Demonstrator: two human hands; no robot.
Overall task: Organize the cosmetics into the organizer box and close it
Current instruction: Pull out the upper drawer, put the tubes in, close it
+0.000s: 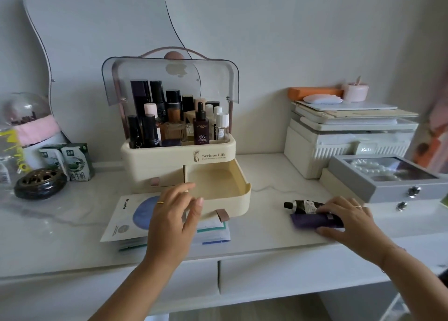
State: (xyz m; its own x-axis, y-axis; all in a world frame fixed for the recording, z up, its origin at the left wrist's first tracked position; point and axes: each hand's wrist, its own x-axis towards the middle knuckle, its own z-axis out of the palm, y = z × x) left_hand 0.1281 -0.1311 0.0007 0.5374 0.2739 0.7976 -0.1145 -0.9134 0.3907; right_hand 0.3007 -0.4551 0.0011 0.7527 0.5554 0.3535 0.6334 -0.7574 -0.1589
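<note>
Looking down at a white vanity table [266,238], most of the middle is taken up by the cream organizer box [155,160]. It sits against the wall with its smoky clear lid [169,78] flipped up. The top compartment is already packed with upright bottles [174,117], a dark L'Oreal dropper [201,126] at the front right.

Off to the right there's a stack of white storage cases [339,138], and a grey jewelry box [388,187] in front of them.

The organizer's lower right drawer [246,199] is pulled all the way out and looks bare inside. The left drawer next to it is pushed in.

A pile of flat sheet mask packets [128,216] lies on the table right in front of the box, partly tucked under the open drawer's front.

The left hand [172,214] floats over those packets with relaxed, spread fingers, holding nothing. Its fingertips are by the drawer's front left corner, and I can't tell if they touch it.

The right hand [349,221] is well off to the right, low on the table. Its fingers lie across a dark tube [303,206] with a black cap. The thumb is against the near edge of a purple pack [308,221] under the tube, so it's pinching the pair together. It's a bit blurry there.
</note>
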